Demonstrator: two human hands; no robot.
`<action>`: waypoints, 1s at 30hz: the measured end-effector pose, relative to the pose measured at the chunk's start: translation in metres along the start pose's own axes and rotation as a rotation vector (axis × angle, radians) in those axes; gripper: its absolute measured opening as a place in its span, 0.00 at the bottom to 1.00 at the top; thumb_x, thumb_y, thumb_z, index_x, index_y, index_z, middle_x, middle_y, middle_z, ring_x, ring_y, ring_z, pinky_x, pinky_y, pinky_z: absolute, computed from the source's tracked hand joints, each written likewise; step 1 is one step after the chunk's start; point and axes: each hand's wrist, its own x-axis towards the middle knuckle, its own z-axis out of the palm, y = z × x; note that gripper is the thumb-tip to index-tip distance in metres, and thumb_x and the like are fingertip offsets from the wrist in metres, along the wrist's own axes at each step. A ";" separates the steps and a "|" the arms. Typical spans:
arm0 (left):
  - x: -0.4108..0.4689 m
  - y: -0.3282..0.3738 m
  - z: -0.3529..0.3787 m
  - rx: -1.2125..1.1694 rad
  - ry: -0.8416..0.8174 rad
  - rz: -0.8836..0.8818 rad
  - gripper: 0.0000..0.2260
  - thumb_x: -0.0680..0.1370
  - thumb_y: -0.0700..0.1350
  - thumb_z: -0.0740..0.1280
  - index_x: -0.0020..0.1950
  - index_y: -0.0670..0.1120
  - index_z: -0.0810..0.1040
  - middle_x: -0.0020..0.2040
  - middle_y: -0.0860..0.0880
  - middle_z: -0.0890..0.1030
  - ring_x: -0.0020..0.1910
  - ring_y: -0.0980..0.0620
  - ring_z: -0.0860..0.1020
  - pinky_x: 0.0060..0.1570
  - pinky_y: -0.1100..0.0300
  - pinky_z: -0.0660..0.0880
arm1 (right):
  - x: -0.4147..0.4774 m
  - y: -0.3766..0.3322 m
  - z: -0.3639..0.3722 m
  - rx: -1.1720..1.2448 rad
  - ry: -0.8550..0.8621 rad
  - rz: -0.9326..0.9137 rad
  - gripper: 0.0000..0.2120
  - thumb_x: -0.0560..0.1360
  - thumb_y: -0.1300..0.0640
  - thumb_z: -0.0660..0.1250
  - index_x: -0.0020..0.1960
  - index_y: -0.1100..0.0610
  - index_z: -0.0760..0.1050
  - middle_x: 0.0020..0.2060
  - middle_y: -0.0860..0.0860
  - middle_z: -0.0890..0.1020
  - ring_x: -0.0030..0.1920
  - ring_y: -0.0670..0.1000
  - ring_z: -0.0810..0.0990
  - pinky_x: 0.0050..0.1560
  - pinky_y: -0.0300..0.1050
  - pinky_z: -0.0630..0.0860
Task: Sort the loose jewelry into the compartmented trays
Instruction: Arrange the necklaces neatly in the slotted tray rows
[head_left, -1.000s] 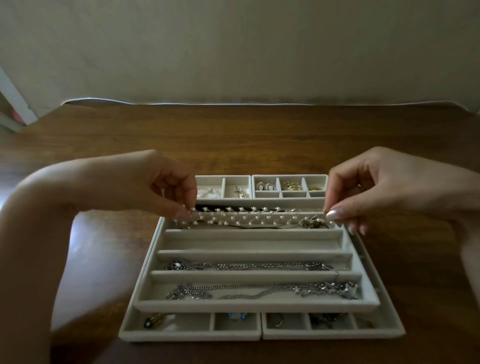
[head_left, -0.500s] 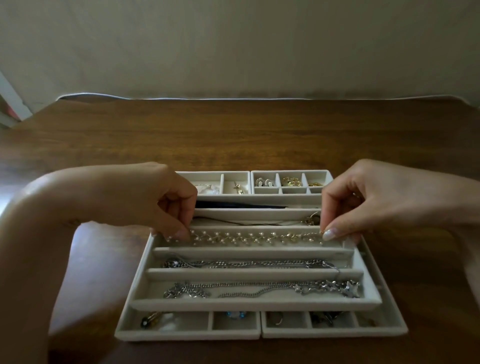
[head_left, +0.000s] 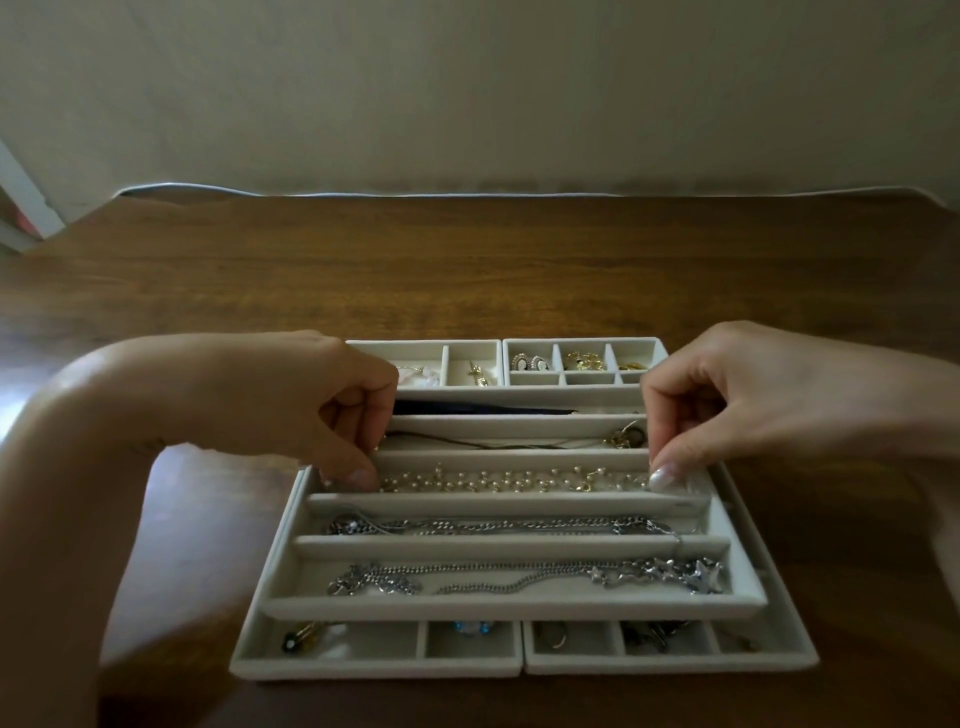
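I see the long tray sitting on top of four small trays on the table. I take it as reference.

Pearl strand lies stretched along its third slot from the far side, end to end.

Left hand is at the left end of that slot, thumb and forefinger pinching the strand end, other fingers curled in above the tray's far left corner.

Right hand is at the right end of the same slot, thumb and forefinger pinching the other end, remaining fingers curled over the tray's far right corner.

Other slots:
- farthest: dark slim item, can't tell what it is
- second: thin cord, gold bit at its right end
- fourth: silver chain
- nearest: star chain

Small trays poke out from under the long tray:
- far left tray
- far right tray, earrings and gold pieces inside
- near left tray
- near right tray

Contents of the near two are too dim to identify
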 end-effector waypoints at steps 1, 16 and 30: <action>0.000 0.000 0.000 0.026 0.011 -0.003 0.08 0.70 0.45 0.76 0.40 0.50 0.77 0.34 0.50 0.80 0.32 0.50 0.78 0.36 0.45 0.77 | 0.000 0.000 -0.001 0.019 0.001 -0.007 0.05 0.62 0.55 0.77 0.33 0.53 0.81 0.31 0.47 0.82 0.31 0.40 0.78 0.32 0.33 0.73; 0.001 0.052 0.010 -0.235 0.309 0.154 0.08 0.69 0.56 0.67 0.42 0.52 0.77 0.34 0.54 0.80 0.31 0.59 0.75 0.33 0.62 0.73 | -0.023 -0.026 0.012 -0.162 -0.047 0.036 0.02 0.68 0.49 0.73 0.41 0.45 0.82 0.33 0.42 0.80 0.33 0.39 0.75 0.33 0.35 0.72; -0.039 0.034 0.037 -0.331 0.504 0.074 0.08 0.68 0.57 0.67 0.41 0.54 0.77 0.36 0.51 0.80 0.35 0.53 0.79 0.38 0.55 0.78 | -0.037 -0.024 0.047 -0.149 0.187 0.145 0.05 0.67 0.49 0.75 0.39 0.49 0.80 0.28 0.46 0.77 0.29 0.40 0.73 0.34 0.36 0.72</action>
